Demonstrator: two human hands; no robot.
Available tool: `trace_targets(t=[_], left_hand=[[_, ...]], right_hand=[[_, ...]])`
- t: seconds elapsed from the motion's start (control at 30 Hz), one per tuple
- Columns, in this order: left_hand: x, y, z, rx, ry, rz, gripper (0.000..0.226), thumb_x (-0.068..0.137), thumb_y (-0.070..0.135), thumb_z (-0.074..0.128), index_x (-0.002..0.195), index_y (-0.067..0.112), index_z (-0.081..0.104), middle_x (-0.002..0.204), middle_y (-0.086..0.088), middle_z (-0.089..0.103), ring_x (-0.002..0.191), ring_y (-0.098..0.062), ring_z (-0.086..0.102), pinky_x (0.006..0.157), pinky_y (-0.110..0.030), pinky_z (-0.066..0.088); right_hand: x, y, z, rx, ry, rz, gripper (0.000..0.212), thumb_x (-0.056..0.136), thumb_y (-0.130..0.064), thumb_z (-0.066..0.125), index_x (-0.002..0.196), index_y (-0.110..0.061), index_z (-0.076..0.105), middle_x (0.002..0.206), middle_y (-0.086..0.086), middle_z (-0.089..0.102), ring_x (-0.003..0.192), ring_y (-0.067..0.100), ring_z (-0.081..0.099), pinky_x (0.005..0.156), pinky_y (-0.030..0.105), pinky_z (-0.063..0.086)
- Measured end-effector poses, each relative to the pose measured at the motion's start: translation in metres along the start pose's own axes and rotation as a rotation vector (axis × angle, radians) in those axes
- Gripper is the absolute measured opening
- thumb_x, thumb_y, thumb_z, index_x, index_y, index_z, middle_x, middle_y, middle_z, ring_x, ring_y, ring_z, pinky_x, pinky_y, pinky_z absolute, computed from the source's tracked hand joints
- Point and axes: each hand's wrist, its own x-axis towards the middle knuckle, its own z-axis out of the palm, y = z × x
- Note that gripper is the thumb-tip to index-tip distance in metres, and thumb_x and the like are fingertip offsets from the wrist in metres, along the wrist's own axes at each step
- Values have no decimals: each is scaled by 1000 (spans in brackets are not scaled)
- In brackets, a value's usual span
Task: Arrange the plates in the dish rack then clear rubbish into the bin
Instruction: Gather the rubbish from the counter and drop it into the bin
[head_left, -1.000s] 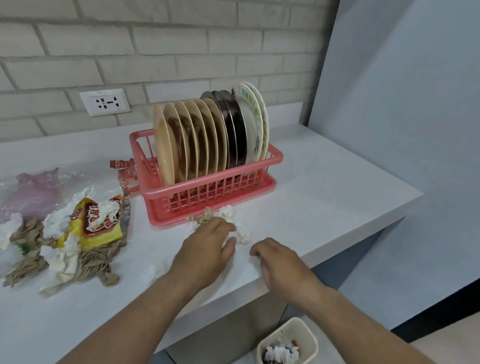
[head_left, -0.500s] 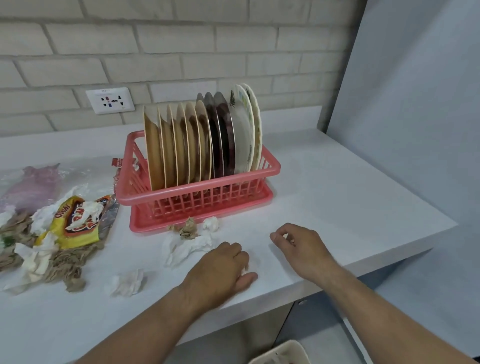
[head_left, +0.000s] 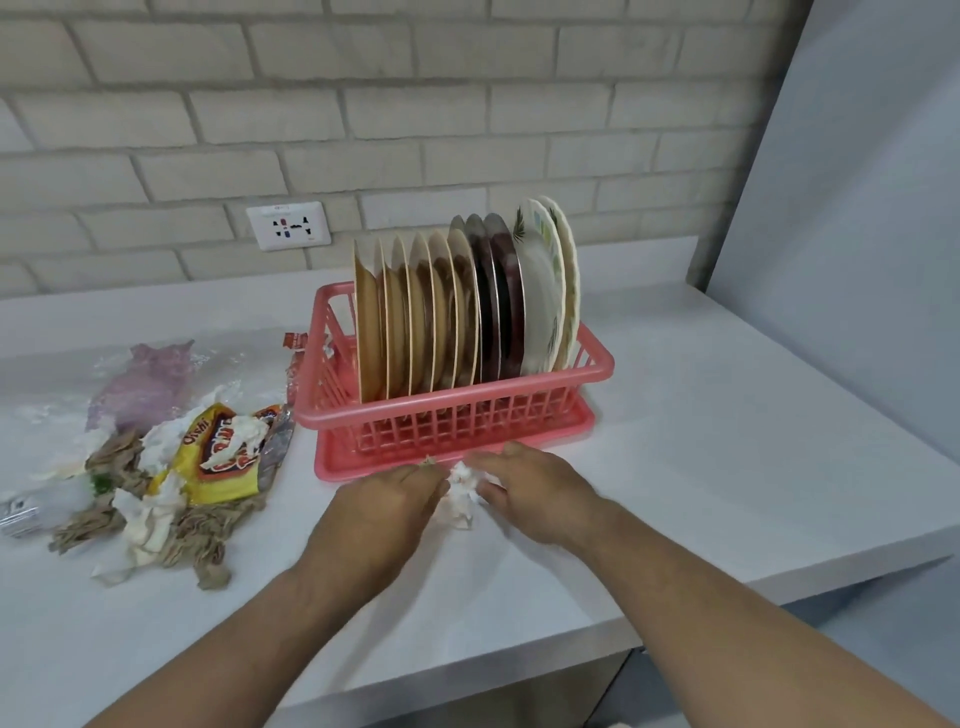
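Note:
A pink dish rack stands on the white counter with several plates upright in it: tan, dark and white floral ones. Just in front of the rack lies a crumpled white tissue. My left hand and my right hand close on it from either side, with curled fingers gripping it. A small brown scrap peeks out at my left fingertips. The bin is out of view.
A rubbish pile lies at the left: a yellow snack wrapper, brown paper shreds, white tissues and a purple plastic bag. A wall socket sits behind. The counter's edge runs close along the front and right.
Both hands have moved forward to the rack's front and come together on the tissue. The loose scraps there are gathered between them. The bin has dropped out of view.

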Motion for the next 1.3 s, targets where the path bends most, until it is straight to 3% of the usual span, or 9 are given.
trace_targets(t=[0.1, 0.27, 0.53, 0.77, 0.9, 0.97, 1.07, 1.17, 1.3], left_hand=[[10, -20, -7, -6, -4, -81, 9, 91, 30, 59, 91, 26, 67, 89, 8, 70, 76, -17, 65, 62, -29, 51], [29, -40, 4, -8, -250, -118, 20, 98, 36, 43, 114, 31, 54, 108, 6, 65, 93, -17, 62, 81, -37, 54], [42, -43, 33, -38, -546, -55, 23, 98, 38, 41, 100, 19, 54, 99, 2, 61, 88, -18, 59, 79, -36, 51], [53, -40, 20, -261, -371, -63, 20, 89, 28, 54, 72, 23, 45, 86, 3, 53, 73, -13, 51, 66, -28, 42], [54, -41, 8, -330, -299, -23, 12, 89, 18, 51, 80, 25, 46, 74, 5, 57, 63, -10, 52, 58, -31, 48], [52, -44, 2, -313, -265, 16, 11, 93, 19, 48, 96, 29, 52, 86, 7, 63, 72, -10, 57, 65, -31, 52], [47, -49, -7, -291, -216, 60, 22, 99, 24, 43, 114, 25, 59, 100, 4, 67, 83, -13, 61, 76, -31, 53], [39, -56, -12, -279, -190, 50, 20, 99, 30, 44, 102, 23, 62, 93, 6, 66, 79, -9, 61, 75, -28, 53], [28, -67, -15, -305, -166, 52, 22, 97, 35, 48, 91, 21, 64, 84, 8, 64, 75, -5, 58, 70, -23, 49]], right_hand=[[0, 0, 4, -91, -35, 49, 36, 99, -37, 42, 134, -33, 49, 128, 4, 47, 112, 26, 52, 88, 35, 45], [-20, 8, 2, -72, 9, 206, 29, 98, -41, 48, 118, -22, 55, 114, 1, 44, 94, 21, 55, 82, 30, 45], [-48, 20, 3, -56, 99, 420, 22, 97, -40, 47, 95, -18, 50, 100, -3, 50, 78, 18, 55, 69, 32, 42], [-51, 6, 2, 41, 141, 432, 30, 99, -26, 40, 128, -20, 46, 123, 0, 52, 99, 17, 52, 82, 26, 40], [-40, -19, -6, 95, 169, 322, 25, 97, -12, 40, 113, -20, 57, 115, -4, 55, 99, 13, 54, 82, 21, 40], [-33, -36, -4, 117, 146, 236, 28, 98, -12, 40, 117, -20, 59, 115, -2, 59, 103, 15, 56, 85, 22, 43], [-26, -59, 7, 90, 90, 156, 32, 100, -37, 44, 128, -28, 55, 119, -1, 64, 106, 18, 58, 88, 28, 45], [-18, -74, 21, -71, 3, 164, 60, 81, -76, 42, 129, -40, 48, 111, -3, 63, 99, 21, 57, 75, 33, 43], [-11, -83, 39, -162, -56, 179, 46, 87, -64, 48, 113, -27, 58, 97, 0, 51, 85, 23, 54, 69, 32, 39]])
